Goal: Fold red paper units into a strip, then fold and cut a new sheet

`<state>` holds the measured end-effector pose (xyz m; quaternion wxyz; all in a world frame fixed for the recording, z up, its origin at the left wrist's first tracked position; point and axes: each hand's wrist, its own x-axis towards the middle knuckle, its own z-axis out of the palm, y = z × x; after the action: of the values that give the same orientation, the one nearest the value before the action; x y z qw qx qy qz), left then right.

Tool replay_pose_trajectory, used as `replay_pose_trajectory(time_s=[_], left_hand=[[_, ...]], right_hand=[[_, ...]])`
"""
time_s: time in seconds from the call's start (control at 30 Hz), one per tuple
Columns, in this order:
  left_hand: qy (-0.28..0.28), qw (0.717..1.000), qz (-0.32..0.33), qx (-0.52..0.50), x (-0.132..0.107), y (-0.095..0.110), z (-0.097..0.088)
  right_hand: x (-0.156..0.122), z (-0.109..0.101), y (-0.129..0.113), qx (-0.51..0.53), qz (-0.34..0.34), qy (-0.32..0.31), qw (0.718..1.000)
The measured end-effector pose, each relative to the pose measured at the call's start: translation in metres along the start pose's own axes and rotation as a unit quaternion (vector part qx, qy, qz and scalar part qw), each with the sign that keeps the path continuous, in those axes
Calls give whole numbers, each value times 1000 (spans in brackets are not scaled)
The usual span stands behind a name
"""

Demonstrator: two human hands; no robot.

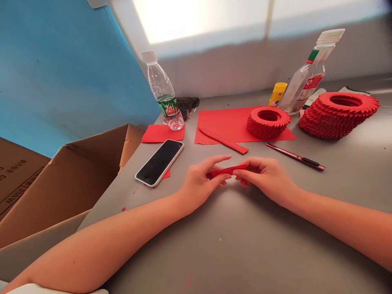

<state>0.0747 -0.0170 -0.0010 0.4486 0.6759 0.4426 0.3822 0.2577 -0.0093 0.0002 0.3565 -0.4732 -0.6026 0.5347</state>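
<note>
A narrow red paper strip (229, 170) is stretched between my two hands above the grey table. My left hand (206, 176) pinches its left end, thumb below and index finger lifted away. The right end sits between the thumb and fingers of my right hand (266, 176). Just beyond my hands lies a row of folded red paper pieces (223, 140), linked into a slanting band. It partly overlaps a flat red paper sheet (219, 118). On that sheet's right side stands a ring of folded red paper (268, 122).
A phone (159, 163) lies left of my hands, near a plastic bottle (165, 94) and red paper (153, 134). To the right are a utility knife (295, 157), glue stick (277, 94), glass bottle (309, 77) and larger folded-paper stack (337, 115). A cardboard box (82, 163) adjoins the table's left edge.
</note>
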Motion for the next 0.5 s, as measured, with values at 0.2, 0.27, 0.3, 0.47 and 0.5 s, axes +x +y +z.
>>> replay_pose_trajectory(time_s=[0.2, 0.27, 0.3, 0.47, 0.5], left_hand=[[-8, 999, -34, -11, 1, 1, 0], [-9, 999, -38, -10, 2, 1, 0], [-10, 999, -38, -8, 2, 2, 0], [-11, 999, -45, 5, 1, 3, -1], [-11, 999, -46, 6, 1, 3, -1]], right_hand=[[1, 0, 1, -3, -2, 3, 1000], [0, 0, 1, -7, 0, 6, 1000], [0, 0, 1, -9, 3, 7, 1000], [0, -1, 0, 8, 24, 0, 1000], [0, -2, 0, 15, 26, -6, 1000]])
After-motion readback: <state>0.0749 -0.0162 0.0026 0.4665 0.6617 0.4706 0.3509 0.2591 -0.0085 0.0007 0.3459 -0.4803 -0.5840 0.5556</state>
